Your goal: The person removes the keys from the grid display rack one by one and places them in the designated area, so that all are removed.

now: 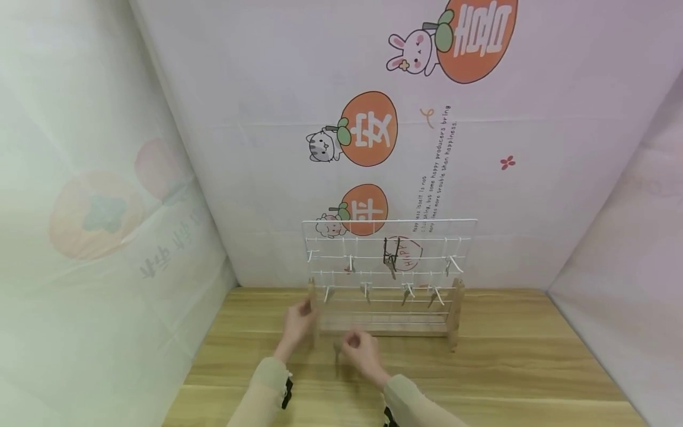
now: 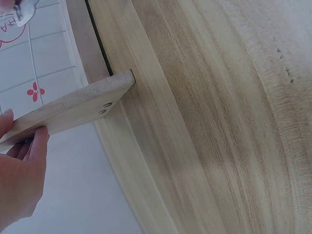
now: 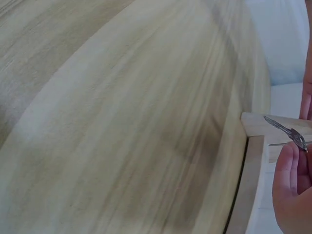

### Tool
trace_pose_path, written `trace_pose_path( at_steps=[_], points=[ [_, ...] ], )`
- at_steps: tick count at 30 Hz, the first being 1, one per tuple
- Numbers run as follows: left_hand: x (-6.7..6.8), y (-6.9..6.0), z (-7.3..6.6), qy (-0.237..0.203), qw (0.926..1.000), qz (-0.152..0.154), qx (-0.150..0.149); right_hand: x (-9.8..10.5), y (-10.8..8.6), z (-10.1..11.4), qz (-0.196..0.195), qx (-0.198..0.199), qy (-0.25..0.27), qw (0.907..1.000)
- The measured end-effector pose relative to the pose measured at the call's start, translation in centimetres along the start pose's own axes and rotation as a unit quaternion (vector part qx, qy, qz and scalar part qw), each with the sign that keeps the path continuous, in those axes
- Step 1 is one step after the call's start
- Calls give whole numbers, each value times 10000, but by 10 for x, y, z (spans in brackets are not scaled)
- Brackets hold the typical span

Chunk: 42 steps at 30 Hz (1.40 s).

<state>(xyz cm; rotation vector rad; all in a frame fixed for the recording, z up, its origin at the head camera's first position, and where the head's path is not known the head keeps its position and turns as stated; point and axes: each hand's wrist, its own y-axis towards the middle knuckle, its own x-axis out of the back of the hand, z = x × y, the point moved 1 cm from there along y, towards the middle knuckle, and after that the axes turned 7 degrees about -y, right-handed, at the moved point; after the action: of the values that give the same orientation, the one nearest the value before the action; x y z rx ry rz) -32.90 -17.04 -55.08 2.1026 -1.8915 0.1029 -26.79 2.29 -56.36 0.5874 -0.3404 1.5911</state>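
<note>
A white wire grid rack [image 1: 389, 221] stands in a wooden frame on the table. My left hand [image 1: 299, 325] grips the rack's left wooden upright [image 2: 73, 109], thumb on one side and fingers on the other in the left wrist view. Between the fingertips of my right hand [image 1: 364, 351] I pinch a metal key [image 3: 287, 130]. It is held in front of the rack's lower left part, apart from the hooks, and looks blurred in the head view. Several keys, such as one hanging key [image 1: 366, 293], hang from white hooks. A black hook [image 1: 391, 252] carries another key.
The wood-grain table [image 1: 512, 356] spreads to both sides of the rack. A white printed cloth [image 1: 256, 178] rises behind it, with more cloth on the left and right. The rack's right wooden upright [image 1: 455, 314] stands by the lower hooks.
</note>
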Motion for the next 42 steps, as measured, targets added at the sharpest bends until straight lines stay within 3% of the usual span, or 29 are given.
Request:
trace_pose_path(
  at_steps=[15, 33, 42],
  points=[
    [0, 1, 6, -70, 9999, 77, -107, -8, 0, -20, 458, 188, 120, 9987],
    [2, 1, 3, -2, 9998, -12, -196, -14, 3, -24, 749, -47, 587, 9954],
    [2, -2, 3, 12, 9998, 47, -218, -18, 7, -27, 647, -315, 440, 9964]
  ],
)
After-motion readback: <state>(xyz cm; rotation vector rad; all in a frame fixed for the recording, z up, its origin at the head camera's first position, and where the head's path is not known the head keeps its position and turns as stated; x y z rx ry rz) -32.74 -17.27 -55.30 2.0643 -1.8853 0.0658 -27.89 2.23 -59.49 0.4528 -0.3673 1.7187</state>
